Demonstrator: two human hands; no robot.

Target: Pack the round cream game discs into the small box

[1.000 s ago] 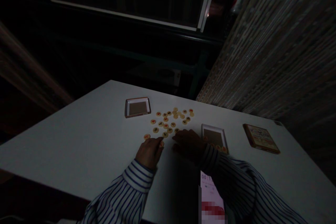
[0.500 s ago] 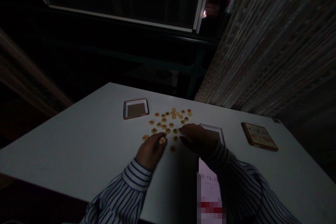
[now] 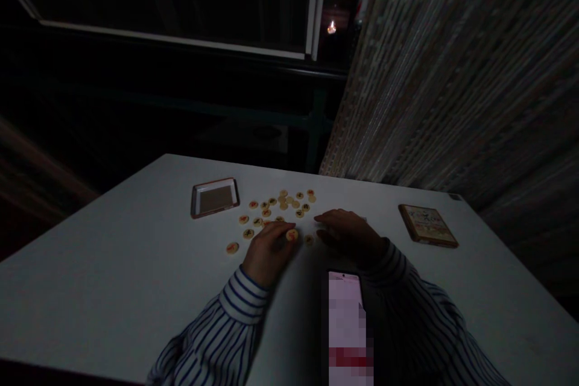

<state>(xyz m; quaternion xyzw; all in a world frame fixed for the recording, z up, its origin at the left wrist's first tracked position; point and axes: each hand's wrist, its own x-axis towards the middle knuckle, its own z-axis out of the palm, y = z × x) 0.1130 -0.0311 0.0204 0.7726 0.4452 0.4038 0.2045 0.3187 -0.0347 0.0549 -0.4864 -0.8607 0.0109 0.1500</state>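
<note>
An open, shallow tray (image 3: 215, 198) lay toward the far left of the white table (image 3: 113, 289). Right of it, small round discs were scattered: one red-marked outlier (image 3: 232, 248) sat nearest the near edge of the spread, a black-marked disc (image 3: 248, 233) just beyond it, and a looser cluster, several faces pale, reached farther back. The left hand (image 3: 266, 256), in a striped cuff, was pinching a red-lettered disc (image 3: 292, 234) between thumb and fingertips, its face turned toward the viewer. Immediately right, in the space between the hands, was a dimly lit disc (image 3: 308, 240). The right hand (image 3: 350, 232) reached leftward, fingers extended and thumb parted below them; its underside was in shadow. Nearer the person, a lit phone (image 3: 346, 313) was partly blurred out. Farther right lay a flat box (image 3: 427, 225) with a printed top.
</note>
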